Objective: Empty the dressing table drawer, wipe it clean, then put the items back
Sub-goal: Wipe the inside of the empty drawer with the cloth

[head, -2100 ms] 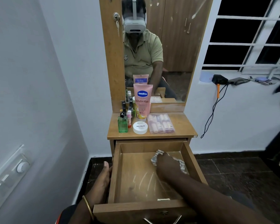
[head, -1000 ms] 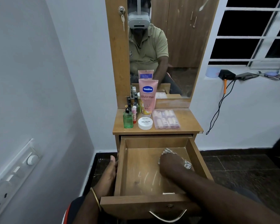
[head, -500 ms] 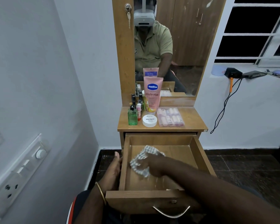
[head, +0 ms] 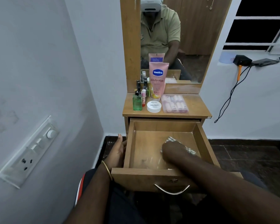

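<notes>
The wooden drawer (head: 162, 126) is pulled out and holds only a cloth. My right hand (head: 173, 151) presses a pale checked cloth (head: 189, 150) onto the drawer floor, right of centre. My left hand (head: 118, 152) lies flat against the outside of the drawer's left wall, a gold bangle on the wrist. On the table top (head: 197, 109) stand a pink Vaseline tube (head: 158, 81), a green bottle (head: 137, 102), a white nail polish remover jar (head: 154, 106), a clear box of pink items (head: 174, 103) and small dark bottles (head: 141, 86).
A mirror (head: 184, 38) rises behind the table. The white wall with a switch panel (head: 29, 151) is close on the left. A window ledge at right carries a black charger (head: 242, 59) with a cable hanging down. Dark tiled floor lies to the right.
My right hand has swept the cloth from the drawer's left side back to right of centre. My left hand has stayed against the drawer's left wall.
</notes>
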`<state>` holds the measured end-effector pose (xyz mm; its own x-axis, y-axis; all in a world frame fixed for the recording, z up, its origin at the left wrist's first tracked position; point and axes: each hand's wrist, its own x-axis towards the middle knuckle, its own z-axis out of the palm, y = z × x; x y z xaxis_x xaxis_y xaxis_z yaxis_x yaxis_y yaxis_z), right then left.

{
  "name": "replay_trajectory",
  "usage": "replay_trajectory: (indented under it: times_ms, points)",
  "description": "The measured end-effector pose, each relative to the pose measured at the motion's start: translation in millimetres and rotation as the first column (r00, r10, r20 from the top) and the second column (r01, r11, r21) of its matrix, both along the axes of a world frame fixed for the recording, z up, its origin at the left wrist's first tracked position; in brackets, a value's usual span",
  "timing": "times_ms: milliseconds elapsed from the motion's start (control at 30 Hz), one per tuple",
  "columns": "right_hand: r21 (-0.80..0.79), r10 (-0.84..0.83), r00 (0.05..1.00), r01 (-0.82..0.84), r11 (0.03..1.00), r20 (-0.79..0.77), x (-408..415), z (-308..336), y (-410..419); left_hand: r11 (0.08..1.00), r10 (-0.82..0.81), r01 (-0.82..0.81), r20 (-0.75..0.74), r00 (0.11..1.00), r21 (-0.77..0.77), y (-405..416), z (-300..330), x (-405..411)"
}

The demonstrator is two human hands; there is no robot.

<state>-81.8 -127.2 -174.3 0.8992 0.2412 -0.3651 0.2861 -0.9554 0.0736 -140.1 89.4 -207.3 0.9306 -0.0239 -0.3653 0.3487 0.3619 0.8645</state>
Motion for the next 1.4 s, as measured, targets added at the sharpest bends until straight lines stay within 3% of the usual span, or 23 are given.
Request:
replay_trajectory:
  times_ms: [267, 433, 533, 633, 767, 867, 1033, 1200, 1267, 1400]
  points:
    - [0.046, 0.274, 0.960, -0.272, 0.961, -0.052, -11.3, 4.2, 80.3, 0.993, 0.080, -0.082, -0.024, 0.996, -0.081, -2.4, 5.0, -7.1]
    - [0.130, 0.415, 0.887, -0.395, 0.909, -0.204, 3.4, 6.0, 44.8, 0.980, 0.109, -0.115, -0.048, 0.993, -0.162, -4.7, 2.2, -9.8]
    - [0.194, 0.348, 0.901, -0.305, 0.933, -0.258, 18.3, 2.0, -0.2, 0.977, 0.121, -0.127, -0.046, 0.992, -0.172, -4.9, 1.1, -10.3]
    - [0.158, 0.254, 0.927, -0.217, 0.963, -0.276, 26.7, 10.2, -40.4, 0.981, 0.110, -0.118, -0.059, 0.992, -0.153, -4.3, 0.7, -10.4]
    - [0.091, 0.077, 0.979, -0.060, 0.994, -0.190, 26.1, 14.6, -67.4, 0.987, 0.094, -0.102, -0.067, 0.993, -0.127, -2.8, 0.7, -9.8]
    - [-0.023, 0.057, 0.995, -0.059, 0.998, -0.078, 4.2, 17.4, -46.9, 0.987, 0.092, -0.099, -0.066, 0.994, -0.123, -3.1, 0.2, -8.6]
    - [0.047, 0.069, 0.997, -0.070, 0.996, 0.017, -22.4, 11.4, 13.1, 0.986, 0.115, -0.123, -0.078, 0.990, -0.115, -2.8, -2.1, -9.0]
    - [0.131, 0.228, 0.974, -0.226, 0.965, -0.004, -29.3, 8.0, 58.0, 0.982, 0.124, -0.135, -0.086, 0.989, -0.133, -3.2, -1.3, -8.7]
    - [0.176, 0.289, 0.954, -0.272, 0.946, -0.079, -27.5, 6.0, 67.4, 0.981, 0.120, -0.131, -0.088, 0.989, -0.145, -3.9, -0.2, -8.9]
    - [0.167, 0.523, 0.823, -0.496, 0.852, -0.221, -13.2, 9.0, 44.7, 0.974, 0.127, -0.141, -0.090, 0.988, -0.178, -3.2, -2.3, -9.0]
